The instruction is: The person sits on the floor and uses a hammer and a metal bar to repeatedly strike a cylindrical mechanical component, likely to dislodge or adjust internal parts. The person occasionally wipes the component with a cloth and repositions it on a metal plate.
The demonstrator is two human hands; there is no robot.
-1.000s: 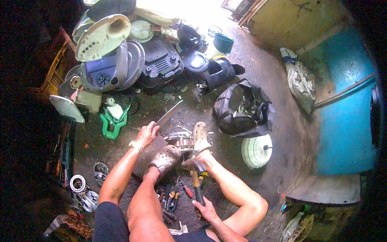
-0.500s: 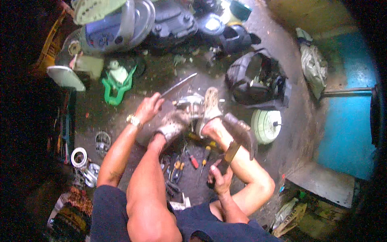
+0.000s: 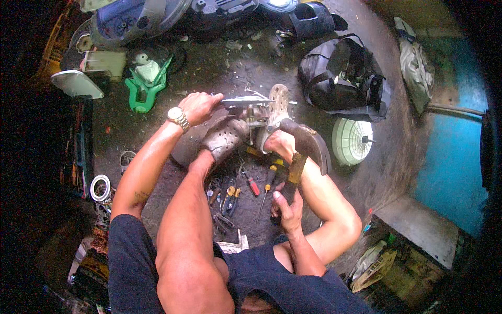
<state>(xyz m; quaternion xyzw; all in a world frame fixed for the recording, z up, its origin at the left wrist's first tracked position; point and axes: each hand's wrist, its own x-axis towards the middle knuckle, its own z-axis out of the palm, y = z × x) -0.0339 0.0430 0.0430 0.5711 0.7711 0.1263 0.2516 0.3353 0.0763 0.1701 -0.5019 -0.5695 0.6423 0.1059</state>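
My left hand (image 3: 200,107), with a metal watch on its wrist, is closed around the near end of a long, narrow metal blade-like tool (image 3: 248,101). The tool points right and lies over a silvery metal part (image 3: 256,116) on the floor. That part sits between my two clog-covered feet, the left clog (image 3: 228,137) and the right clog (image 3: 280,99). In my right hand (image 3: 289,210) is a claw hammer (image 3: 310,145), gripped by its handle. Its head is raised in front of my right shin, apart from the metal part. My left fingers hide the tool's grip.
Between my legs lie a red-handled screwdriver (image 3: 253,186), a yellow-and-black screwdriver (image 3: 267,187) and pliers (image 3: 230,201). A black bag (image 3: 319,78) and a pale round drum (image 3: 351,140) stand at right. Ahead left is a green plastic frame (image 3: 144,97); appliance housings (image 3: 141,23) line the far side.
My left hand has moved forward and turned the blade-like tool from slanting upward to nearly level over the metal part. The hammer's head has tilted slightly. The whole view has shifted.
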